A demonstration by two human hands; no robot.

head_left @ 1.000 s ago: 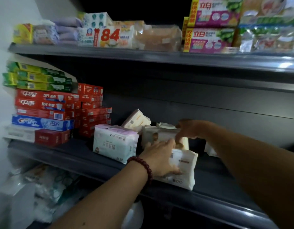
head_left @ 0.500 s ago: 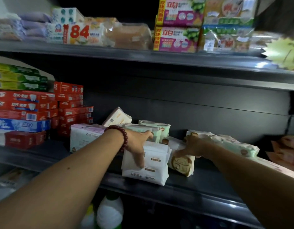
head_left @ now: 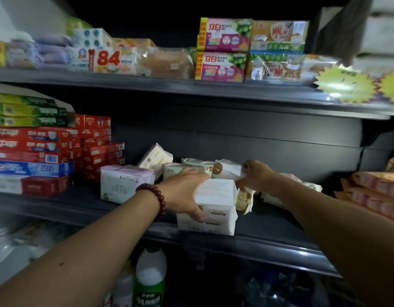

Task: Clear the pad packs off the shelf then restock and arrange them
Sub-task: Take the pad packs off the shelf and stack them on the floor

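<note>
Several pad packs lie on the dark middle shelf point(head_left: 269, 227). My left hand point(head_left: 184, 191), a red bead bracelet on its wrist, grips the left side of a white pad pack point(head_left: 216, 207) standing near the shelf's front edge. My right hand point(head_left: 256, 175) pinches a cream pad pack with a bear print point(head_left: 227, 170) just behind it. A pink-topped white pack point(head_left: 123, 182) stands to the left. A tilted cream pack point(head_left: 156, 156) and pale green packs point(head_left: 176, 169) sit at the back. More packs point(head_left: 302, 185) lie partly hidden behind my right forearm.
Stacked toothpaste boxes point(head_left: 36, 147) fill the shelf's left end. Orange-pink packets point(head_left: 378, 189) lie at the right. The upper shelf point(head_left: 191, 87) holds soap boxes and yellow price stars. White bottles with green labels point(head_left: 150, 278) stand on the level below.
My left hand shifted from the top of the white pack to its left side. My right hand rose from the low bear-print pack to one higher up behind.
</note>
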